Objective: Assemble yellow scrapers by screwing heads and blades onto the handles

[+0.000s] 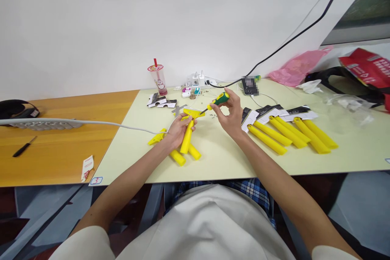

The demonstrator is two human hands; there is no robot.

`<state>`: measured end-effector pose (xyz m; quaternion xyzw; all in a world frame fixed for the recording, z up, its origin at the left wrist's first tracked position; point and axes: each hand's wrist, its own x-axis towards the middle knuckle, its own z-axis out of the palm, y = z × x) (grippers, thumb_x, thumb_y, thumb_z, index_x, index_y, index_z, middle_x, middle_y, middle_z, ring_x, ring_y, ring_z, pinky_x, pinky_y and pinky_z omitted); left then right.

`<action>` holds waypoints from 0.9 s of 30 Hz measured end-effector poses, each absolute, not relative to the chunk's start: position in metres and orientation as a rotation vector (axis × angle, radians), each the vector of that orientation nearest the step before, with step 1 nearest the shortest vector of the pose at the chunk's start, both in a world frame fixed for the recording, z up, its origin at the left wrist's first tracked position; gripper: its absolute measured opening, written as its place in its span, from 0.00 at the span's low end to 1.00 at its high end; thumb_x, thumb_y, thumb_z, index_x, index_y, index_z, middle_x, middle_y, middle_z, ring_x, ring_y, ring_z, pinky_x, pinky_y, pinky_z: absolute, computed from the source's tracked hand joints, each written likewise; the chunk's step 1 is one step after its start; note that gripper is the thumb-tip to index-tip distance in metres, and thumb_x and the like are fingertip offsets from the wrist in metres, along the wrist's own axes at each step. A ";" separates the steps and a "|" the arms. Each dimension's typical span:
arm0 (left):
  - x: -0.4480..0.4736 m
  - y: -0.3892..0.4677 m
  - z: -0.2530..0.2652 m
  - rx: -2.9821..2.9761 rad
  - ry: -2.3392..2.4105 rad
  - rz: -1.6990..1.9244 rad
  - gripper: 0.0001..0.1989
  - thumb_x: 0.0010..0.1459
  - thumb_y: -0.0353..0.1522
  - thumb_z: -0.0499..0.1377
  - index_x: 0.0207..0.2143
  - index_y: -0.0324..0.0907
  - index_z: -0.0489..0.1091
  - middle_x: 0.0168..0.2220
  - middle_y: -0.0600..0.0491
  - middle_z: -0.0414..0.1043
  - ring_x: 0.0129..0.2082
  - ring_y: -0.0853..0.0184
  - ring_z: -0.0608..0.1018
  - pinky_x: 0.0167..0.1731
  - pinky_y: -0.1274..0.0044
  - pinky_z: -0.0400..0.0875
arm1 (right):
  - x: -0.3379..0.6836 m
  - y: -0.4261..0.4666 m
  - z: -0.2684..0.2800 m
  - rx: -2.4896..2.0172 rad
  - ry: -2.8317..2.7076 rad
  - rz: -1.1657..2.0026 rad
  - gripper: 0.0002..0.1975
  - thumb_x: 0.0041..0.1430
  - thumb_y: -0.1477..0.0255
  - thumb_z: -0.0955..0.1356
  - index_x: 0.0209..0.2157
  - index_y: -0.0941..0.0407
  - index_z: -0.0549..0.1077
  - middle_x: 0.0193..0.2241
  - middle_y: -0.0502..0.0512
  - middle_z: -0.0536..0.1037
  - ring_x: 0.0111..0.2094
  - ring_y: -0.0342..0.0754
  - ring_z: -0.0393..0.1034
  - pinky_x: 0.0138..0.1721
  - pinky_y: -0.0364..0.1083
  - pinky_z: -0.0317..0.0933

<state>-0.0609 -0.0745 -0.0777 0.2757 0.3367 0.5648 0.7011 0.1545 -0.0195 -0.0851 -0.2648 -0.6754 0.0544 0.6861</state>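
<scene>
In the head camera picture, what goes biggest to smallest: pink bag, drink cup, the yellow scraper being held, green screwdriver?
1. Pink bag
2. Drink cup and held yellow scraper: too alike to rank, and the cup stands farther away.
3. Green screwdriver

The person wore a loose, off-white top (pixel 210 225) of plain cloth, its front gathered in soft creases that shaded to pale grey. The left sleeve (pixel 85 245) was short and wide, with a plain edge around the arm; of the right sleeve (pixel 333 252), in the same off-white, only a small piece showed. Beyond the top's front edge was a plaid garment (pixel 252 189), blue with white and dark lines. Both slim forearms (pixel 271 164) were bare, as were the left hand (pixel 179 130) and right hand (pixel 230 114).
</scene>
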 end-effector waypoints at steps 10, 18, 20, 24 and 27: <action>-0.060 -0.075 -0.079 0.617 0.747 1.260 0.20 0.55 0.22 0.72 0.43 0.43 0.68 0.42 0.51 0.76 0.37 0.67 0.81 0.31 0.79 0.71 | 0.154 -0.024 -0.078 -0.607 -1.583 0.279 0.35 0.77 0.50 0.67 0.76 0.45 0.55 0.54 0.61 0.81 0.48 0.56 0.84 0.51 0.56 0.81; -0.059 -0.075 -0.078 0.595 0.760 1.275 0.20 0.55 0.21 0.71 0.43 0.43 0.67 0.40 0.52 0.76 0.37 0.66 0.82 0.30 0.79 0.72 | 0.152 -0.030 -0.075 -0.527 -1.647 0.407 0.35 0.80 0.52 0.64 0.78 0.45 0.48 0.63 0.66 0.78 0.53 0.57 0.83 0.56 0.60 0.80; -0.060 -0.075 -0.079 0.592 0.760 1.278 0.20 0.55 0.20 0.71 0.43 0.43 0.67 0.40 0.52 0.76 0.37 0.66 0.82 0.30 0.79 0.72 | 0.152 -0.029 -0.076 -0.521 -1.639 0.412 0.35 0.79 0.51 0.65 0.78 0.45 0.50 0.61 0.66 0.79 0.52 0.58 0.83 0.55 0.60 0.81; -0.060 -0.075 -0.079 0.603 0.756 1.275 0.19 0.55 0.21 0.71 0.42 0.43 0.67 0.42 0.51 0.76 0.37 0.67 0.82 0.30 0.79 0.73 | 0.152 -0.026 -0.079 -0.566 -1.607 0.331 0.37 0.74 0.48 0.70 0.75 0.43 0.57 0.56 0.62 0.81 0.47 0.56 0.83 0.50 0.57 0.82; -0.060 -0.075 -0.080 0.610 0.754 1.270 0.19 0.55 0.21 0.71 0.43 0.43 0.68 0.43 0.50 0.77 0.37 0.67 0.82 0.30 0.79 0.73 | 0.153 -0.024 -0.081 -0.602 -1.571 0.240 0.38 0.71 0.46 0.72 0.74 0.43 0.62 0.56 0.61 0.79 0.43 0.55 0.81 0.45 0.56 0.84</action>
